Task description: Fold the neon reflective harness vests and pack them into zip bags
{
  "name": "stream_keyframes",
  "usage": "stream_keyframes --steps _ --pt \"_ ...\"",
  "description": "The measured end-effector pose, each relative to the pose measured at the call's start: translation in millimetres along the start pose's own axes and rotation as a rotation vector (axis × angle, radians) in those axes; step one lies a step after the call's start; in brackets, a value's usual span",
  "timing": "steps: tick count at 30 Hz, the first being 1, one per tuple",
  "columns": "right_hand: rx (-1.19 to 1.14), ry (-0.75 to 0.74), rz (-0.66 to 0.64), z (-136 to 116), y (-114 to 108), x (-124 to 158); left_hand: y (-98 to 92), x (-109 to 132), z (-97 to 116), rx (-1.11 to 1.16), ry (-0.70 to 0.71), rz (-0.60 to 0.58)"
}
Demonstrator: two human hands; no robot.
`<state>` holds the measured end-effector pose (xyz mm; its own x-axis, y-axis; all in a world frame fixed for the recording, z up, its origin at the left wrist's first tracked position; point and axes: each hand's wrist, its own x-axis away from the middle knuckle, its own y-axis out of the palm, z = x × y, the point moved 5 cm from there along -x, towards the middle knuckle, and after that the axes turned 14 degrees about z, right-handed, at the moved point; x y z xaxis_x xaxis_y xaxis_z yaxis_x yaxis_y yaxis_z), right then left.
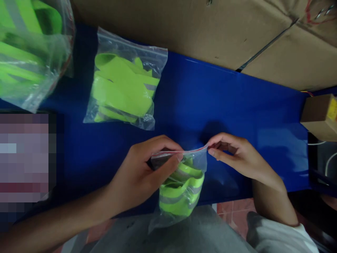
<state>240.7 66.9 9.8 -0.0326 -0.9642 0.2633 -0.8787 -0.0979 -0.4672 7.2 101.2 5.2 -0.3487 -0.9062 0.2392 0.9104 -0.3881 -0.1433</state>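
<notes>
No lettering, brand, number or sign can be read; the yellow label (pixel 332 109) on the box (pixel 316 114) at far right is too blurred to decipher.

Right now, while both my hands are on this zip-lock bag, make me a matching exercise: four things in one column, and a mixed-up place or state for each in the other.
Things:
1. Left hand
2. Small cardboard box
3. Held zip-lock bag
4. Right hand

Places or states:
A. Filled with fluorescent yellow-green material with grey bands
B. Pinching the right end of the red-lined seal
C. At the view's right edge, bearing a yellow patch
D. Thumb in front of the bag, below its seal

Pairs: 1-D, 2-C, 3-A, 4-B
</notes>
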Motion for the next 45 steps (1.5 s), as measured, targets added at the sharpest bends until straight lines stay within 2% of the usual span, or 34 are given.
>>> stream_keyframes --steps 4,11,15,21,30,37,45 --pt "-0.077 0.046 0.006 0 3 0 1.1 -1 -1 0.033 -0.016 -0.019" --pt "-0.101 -0.002 0.032 0 0 2 -0.9 -1 0 0.030 -0.014 -0.007" --pt "-0.092 -0.049 0.018 -1 0 1 -0.2 -2 1 0.026 -0.017 -0.013" --pt "-0.059 -0.205 -0.014 -8 5 2 2.0 -2 2 0.059 -0.019 -0.034" --pt "-0.094 -0.177 -0.009 -5 10 3 4.1 -2 2 0.056 -0.041 -0.035" --pt "-0.109 -0.249 0.036 -7 15 4 4.3 -2 0 0.048 -0.030 -0.039" --pt "-0.061 -0.350 0.030 -14 20 7 7.8 -1 1 0.065 -0.048 -0.061"
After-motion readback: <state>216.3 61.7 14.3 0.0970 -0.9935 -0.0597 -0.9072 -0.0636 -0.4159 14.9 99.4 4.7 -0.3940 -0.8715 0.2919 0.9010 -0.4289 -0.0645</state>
